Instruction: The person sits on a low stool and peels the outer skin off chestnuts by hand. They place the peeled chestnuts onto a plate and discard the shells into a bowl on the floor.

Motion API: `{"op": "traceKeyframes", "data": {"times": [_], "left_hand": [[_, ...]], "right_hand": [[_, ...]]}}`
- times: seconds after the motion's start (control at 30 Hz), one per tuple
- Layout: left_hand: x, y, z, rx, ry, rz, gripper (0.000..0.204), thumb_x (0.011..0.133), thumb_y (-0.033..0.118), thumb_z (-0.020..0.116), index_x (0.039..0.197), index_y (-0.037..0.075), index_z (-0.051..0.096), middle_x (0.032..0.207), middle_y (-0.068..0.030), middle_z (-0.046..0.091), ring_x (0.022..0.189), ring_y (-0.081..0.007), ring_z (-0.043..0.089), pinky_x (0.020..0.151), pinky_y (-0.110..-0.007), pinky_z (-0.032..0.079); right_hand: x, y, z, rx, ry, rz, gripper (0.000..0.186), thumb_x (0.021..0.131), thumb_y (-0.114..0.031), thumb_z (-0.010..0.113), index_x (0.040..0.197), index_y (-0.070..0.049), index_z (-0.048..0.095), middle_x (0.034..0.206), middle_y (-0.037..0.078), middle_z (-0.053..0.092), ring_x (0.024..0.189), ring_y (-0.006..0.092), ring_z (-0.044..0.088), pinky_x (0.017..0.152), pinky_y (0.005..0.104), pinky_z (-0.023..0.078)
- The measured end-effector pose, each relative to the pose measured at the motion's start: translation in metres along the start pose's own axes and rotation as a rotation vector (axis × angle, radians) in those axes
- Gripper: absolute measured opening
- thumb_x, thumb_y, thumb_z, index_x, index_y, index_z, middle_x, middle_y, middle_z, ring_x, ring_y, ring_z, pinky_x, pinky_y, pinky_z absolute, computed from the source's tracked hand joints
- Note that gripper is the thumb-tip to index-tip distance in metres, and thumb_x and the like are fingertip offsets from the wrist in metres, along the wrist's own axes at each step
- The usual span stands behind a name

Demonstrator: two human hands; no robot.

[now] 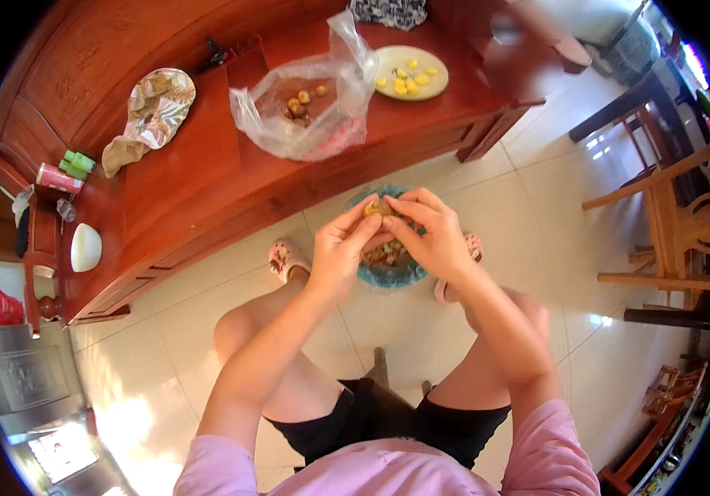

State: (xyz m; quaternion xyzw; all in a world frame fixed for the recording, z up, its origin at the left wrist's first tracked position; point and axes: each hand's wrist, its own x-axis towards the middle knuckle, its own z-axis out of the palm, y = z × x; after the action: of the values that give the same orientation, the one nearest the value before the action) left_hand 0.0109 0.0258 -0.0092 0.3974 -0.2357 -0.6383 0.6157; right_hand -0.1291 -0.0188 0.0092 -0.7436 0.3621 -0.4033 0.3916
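Observation:
Between my hands, over the basin, is a partly brown, partly yellowish chestnut (379, 208). The fingertips of my left hand (345, 241) pinch it from one side, while my right hand (431, 229) grips it from the other. Below them a blue-green basin (394, 279) stands on the floor between my feet, with brown and pale shell scraps in it, partly hidden by my hands. Several brown chestnuts (298, 107) lie in an open clear plastic bag (265, 136) on the wooden bench. Right of the bag, a cream plate (388, 59) carries several yellow peeled pieces.
The long red-brown wooden bench (198, 182) runs across in front of me. On its left side are a crumpled patterned wrapper (159, 107), a white bowl (86, 247), a pink can (59, 178) and a green item (78, 164). A wooden chair (661, 207) stands at the right.

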Motion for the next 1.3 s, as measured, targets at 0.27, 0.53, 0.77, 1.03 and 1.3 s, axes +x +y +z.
{"op": "traceKeyframes", "data": {"times": [0.27, 0.53, 0.77, 1.03, 1.3], "left_hand": [[-0.003, -0.005, 0.018, 0.289, -0.106, 0.127, 0.026, 0.089, 0.013, 0.049, 0.107, -0.004, 0.055, 0.089, -0.0061, 0.061, 0.073, -0.0109, 0.059, 0.067, -0.023, 0.049], [0.003, 0.001, 0.014, 0.277, -0.163, 0.013, 0.031, 0.092, 0.019, 0.045, 0.118, 0.001, 0.048, 0.089, -0.0065, 0.059, 0.069, -0.0097, 0.057, 0.064, -0.023, 0.048], [0.015, 0.022, 0.009, 0.063, -0.247, -0.194, 0.032, 0.092, 0.017, 0.043, 0.120, 0.002, 0.046, 0.093, -0.0132, 0.059, 0.067, -0.0120, 0.056, 0.062, -0.025, 0.048], [0.021, 0.024, 0.002, -0.043, -0.241, -0.209, 0.030, 0.090, 0.014, 0.047, 0.117, 0.003, 0.045, 0.102, -0.0154, 0.058, 0.080, -0.0167, 0.061, 0.075, -0.028, 0.050], [0.019, 0.009, 0.007, 0.436, -0.131, 0.340, 0.026, 0.084, -0.001, 0.052, 0.110, -0.001, 0.048, 0.106, -0.0132, 0.057, 0.098, -0.0205, 0.057, 0.084, -0.028, 0.047]], "right_hand": [[-0.001, 0.003, -0.008, -0.589, 0.171, -0.386, 0.012, 0.077, -0.011, 0.055, 0.071, -0.005, 0.048, 0.064, 0.009, 0.049, 0.058, 0.0240, 0.052, 0.052, 0.0335, 0.044], [0.000, 0.015, -0.013, -0.360, -0.021, -0.177, 0.016, 0.085, -0.013, 0.049, 0.075, -0.001, 0.046, 0.064, 0.013, 0.052, 0.060, 0.0303, 0.052, 0.053, 0.0365, 0.042], [0.010, 0.023, -0.018, -0.060, -0.036, 0.257, 0.022, 0.087, -0.019, 0.047, 0.087, 0.002, 0.055, 0.069, 0.019, 0.057, 0.064, 0.0367, 0.055, 0.058, 0.0393, 0.044], [0.014, 0.023, -0.021, -0.218, -0.299, 0.324, 0.019, 0.080, -0.018, 0.056, 0.088, -0.002, 0.062, 0.070, 0.017, 0.060, 0.064, 0.0309, 0.057, 0.058, 0.0368, 0.045], [0.024, 0.019, -0.025, 0.967, -0.230, 1.008, 0.031, 0.087, -0.029, 0.054, 0.094, 0.000, 0.061, 0.086, 0.007, 0.062, 0.072, 0.0139, 0.060, 0.059, 0.0244, 0.046]]}}
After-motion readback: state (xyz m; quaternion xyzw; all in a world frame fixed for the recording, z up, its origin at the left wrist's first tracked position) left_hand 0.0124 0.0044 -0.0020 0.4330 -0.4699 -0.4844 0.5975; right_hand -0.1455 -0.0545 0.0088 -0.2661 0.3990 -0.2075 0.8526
